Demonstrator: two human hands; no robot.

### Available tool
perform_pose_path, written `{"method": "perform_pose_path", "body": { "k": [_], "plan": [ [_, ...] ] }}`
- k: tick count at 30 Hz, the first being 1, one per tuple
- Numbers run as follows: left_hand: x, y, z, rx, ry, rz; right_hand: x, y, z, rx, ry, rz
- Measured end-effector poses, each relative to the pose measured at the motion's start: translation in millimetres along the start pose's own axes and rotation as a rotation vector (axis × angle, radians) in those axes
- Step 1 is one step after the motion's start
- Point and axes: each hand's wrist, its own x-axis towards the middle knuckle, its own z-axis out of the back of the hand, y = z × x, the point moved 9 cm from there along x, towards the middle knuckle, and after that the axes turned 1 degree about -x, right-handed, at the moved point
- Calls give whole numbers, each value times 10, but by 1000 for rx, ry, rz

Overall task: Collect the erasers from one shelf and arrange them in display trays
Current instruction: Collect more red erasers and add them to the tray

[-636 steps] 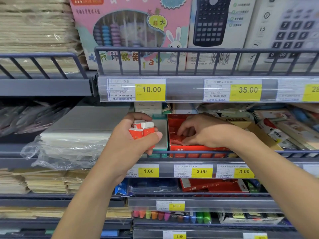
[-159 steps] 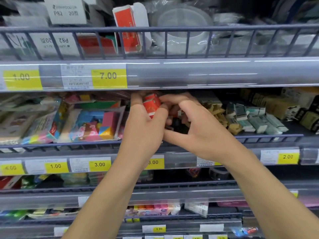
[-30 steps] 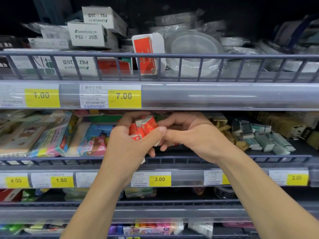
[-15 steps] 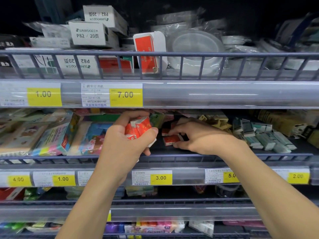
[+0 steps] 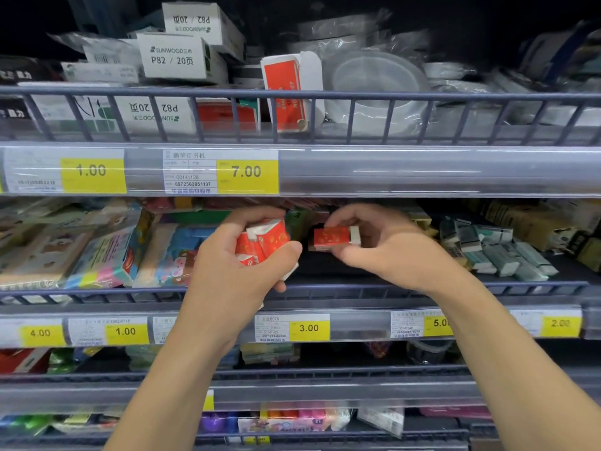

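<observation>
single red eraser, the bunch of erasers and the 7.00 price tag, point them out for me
single red eraser [image 5: 332, 237], head view, on its red sleeve.
bunch of erasers [image 5: 265, 240], head view, on the front eraser's red wrapper.
7.00 price tag [image 5: 247, 172], head view, on its yellow part.

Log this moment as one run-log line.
left hand: grips bunch of red erasers | right hand: pinches single red eraser above shelf | stage: collecting, trays not in view

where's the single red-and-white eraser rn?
Head view, centre-right: the single red-and-white eraser is pinched in the right hand, beside the left hand's eraser bunch.
</observation>
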Motion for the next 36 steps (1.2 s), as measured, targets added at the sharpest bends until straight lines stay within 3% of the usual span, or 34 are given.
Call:
{"method": "perform_pose_path", "body": {
  "k": [4,10,14,18,21,24,28,36],
  "plan": [
    [-141,28,-12,-55,49,5,-406,166,25,409,-45,81],
    [-600,414,-97,-88,187,106,-1105,-125,-303,586,-93,-30],
    [-1083,1021,-130,-84,261,298,-1683,-640,-815,753,-122,-215],
    [-1660,1903,-53,-3,285,589,-2367,-1252,-1492,1013,-218,-562],
    [-2183,2555,63,35,285,803,-2971,-1742,-1914,959,-310,-828],
    [-2706,2994,239,72,257,986,-3509,-2065,-2227,817,-259,-991],
    [-3239,3248,466,89,188,1125,-3955,-2228,-2465,549,-31,-1018],
    [-3996,3150,761,95,-50,1210,-4340,-2356,-2838,408,254,-1017]
  ]
}}
